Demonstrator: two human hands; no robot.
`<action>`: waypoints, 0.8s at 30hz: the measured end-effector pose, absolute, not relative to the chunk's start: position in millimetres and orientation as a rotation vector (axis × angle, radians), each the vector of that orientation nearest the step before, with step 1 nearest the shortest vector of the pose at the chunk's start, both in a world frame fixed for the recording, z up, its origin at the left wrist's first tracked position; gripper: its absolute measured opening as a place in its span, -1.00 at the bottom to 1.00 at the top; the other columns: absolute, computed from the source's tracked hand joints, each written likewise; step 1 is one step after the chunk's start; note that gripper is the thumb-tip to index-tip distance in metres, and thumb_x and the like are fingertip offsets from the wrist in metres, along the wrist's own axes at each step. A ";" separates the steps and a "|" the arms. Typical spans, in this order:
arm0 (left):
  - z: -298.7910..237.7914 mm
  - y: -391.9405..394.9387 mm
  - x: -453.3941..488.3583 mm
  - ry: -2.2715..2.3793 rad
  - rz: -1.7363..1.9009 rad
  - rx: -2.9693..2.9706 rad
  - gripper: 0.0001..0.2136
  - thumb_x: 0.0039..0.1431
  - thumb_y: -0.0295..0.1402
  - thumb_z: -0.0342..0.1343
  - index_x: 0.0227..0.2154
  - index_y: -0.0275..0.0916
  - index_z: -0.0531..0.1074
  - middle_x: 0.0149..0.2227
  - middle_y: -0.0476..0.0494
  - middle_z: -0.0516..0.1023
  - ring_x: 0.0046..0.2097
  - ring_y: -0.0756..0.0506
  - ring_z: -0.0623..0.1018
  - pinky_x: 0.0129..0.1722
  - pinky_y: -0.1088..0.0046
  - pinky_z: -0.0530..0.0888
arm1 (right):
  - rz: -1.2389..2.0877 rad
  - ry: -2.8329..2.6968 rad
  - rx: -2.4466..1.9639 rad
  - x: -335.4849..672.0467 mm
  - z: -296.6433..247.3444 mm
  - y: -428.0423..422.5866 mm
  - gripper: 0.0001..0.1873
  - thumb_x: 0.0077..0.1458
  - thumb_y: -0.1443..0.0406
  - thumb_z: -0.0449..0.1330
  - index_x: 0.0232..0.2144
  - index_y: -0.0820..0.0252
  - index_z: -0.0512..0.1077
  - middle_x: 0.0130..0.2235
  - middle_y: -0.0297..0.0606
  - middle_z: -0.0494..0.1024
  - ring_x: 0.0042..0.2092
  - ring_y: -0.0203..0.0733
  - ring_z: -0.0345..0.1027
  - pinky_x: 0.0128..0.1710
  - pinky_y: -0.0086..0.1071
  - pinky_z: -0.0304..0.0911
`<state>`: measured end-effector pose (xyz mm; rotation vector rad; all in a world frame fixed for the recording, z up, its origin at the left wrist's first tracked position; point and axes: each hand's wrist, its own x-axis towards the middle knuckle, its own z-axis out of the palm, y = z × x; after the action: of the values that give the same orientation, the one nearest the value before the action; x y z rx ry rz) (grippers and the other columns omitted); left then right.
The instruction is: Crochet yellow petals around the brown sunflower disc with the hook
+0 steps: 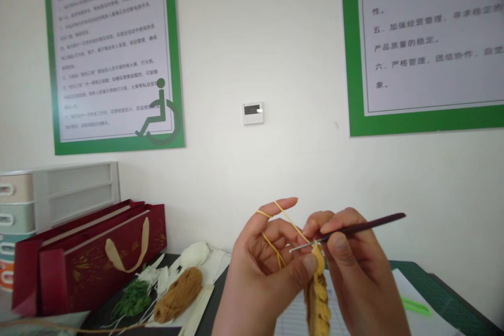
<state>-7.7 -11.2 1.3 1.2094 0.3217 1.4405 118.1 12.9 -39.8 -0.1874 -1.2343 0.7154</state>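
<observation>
head view: the right hand [354,262] pinches a dark-handled crochet hook [358,228] between thumb and forefinger, a pencil-style grip that leaves the metal tip free. the left hand [260,273] presses its thumb on the crocheted yellow strip [317,299] just below the hook, while the yellow yarn [286,222] runs taut over raised fingers, giving steady tension. a skein of ochre yarn [178,294] and a red gift bag [90,257] sit left of the hook.

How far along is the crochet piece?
Done: a ridged yellow crocheted strip hangs down. In hand: the right hand holds a crochet hook at its top; yellow yarn runs over the left hand. Left: an ochre yarn bundle and green strands lie aside, seemingly unworked; final length can't be told.
</observation>
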 end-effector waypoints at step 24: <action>0.2 -10.1 -7.5 0.322 1.246 1.079 -0.38 -0.15 -0.56 0.52 0.06 -0.31 0.52 -0.44 -0.03 0.58 -0.47 0.06 0.47 -0.46 0.57 0.35 | -0.471 -1.250 -0.289 128.5 -50.4 7.6 -0.55 0.09 0.49 0.35 -0.01 -0.03 0.57 -0.16 -0.22 0.68 -0.22 -0.07 0.53 -0.39 -0.22 0.44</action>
<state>-7.5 -10.1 0.2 1.0787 0.3219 1.2460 128.5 7.6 -50.4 -0.2890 -1.2495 -0.4711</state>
